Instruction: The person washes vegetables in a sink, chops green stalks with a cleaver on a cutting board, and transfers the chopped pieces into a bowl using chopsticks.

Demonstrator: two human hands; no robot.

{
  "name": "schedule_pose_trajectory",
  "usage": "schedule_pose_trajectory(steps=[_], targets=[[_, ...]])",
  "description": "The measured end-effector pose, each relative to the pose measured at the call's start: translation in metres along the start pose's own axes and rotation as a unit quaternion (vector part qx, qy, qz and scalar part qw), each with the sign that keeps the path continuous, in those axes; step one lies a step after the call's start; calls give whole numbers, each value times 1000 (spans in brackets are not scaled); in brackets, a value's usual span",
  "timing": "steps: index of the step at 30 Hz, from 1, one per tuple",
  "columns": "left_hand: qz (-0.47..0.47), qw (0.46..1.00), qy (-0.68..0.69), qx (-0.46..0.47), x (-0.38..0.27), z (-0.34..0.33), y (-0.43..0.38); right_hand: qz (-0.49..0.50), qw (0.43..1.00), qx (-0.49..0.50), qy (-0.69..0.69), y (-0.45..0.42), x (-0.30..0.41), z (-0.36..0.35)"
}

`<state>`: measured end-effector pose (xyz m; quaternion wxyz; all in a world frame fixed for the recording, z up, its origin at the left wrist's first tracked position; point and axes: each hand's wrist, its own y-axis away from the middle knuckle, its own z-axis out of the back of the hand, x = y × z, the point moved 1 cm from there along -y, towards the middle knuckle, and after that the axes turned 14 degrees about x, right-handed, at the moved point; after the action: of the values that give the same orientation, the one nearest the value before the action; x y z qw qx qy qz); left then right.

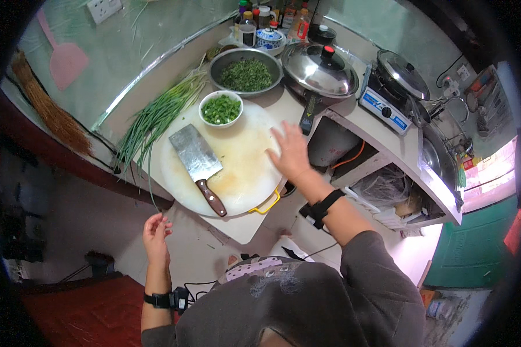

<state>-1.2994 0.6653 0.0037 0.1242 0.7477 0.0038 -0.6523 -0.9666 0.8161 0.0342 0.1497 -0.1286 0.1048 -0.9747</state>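
Note:
My right hand (291,152) is spread over the right rim of a round white cutting board (252,173), holding nothing. Off the board's lower left side, my left hand (157,234) hovers with loosely curled fingers. One long leaf from a bunch of scallions (160,108) hangs down to its fingertips; whether they pinch it is unclear. On the board lies a cleaver (195,152), its brown wooden handle pointing towards me. A white bowl (221,123) of chopped scallions stands at the board's far side. Behind it is a metal basin (247,89) of finely chopped dark greens.
A lidded wok (321,73) stands right of the basin, its handle (308,115) pointing towards me. Further right, a lidded pan (401,76) sits on a portable gas stove (384,108), near a sink (436,156). Bottles (247,30) line the back. A yellow handle (267,204) juts below the board.

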Motion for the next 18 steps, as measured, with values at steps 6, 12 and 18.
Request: schedule_pose_trajectory(steps=[6, 12, 18], targets=[[-68, 996, -3, -52, -19, -42, 13, 63, 988, 96, 106, -37, -98, 12], [-69, 993, 39, -87, -8, -136, 19, 192, 967, 168, 19, -39, -122, 19], [-91, 993, -46, -55, -38, -192, 20, 102, 944, 221, -224, -93, -144, 85]])
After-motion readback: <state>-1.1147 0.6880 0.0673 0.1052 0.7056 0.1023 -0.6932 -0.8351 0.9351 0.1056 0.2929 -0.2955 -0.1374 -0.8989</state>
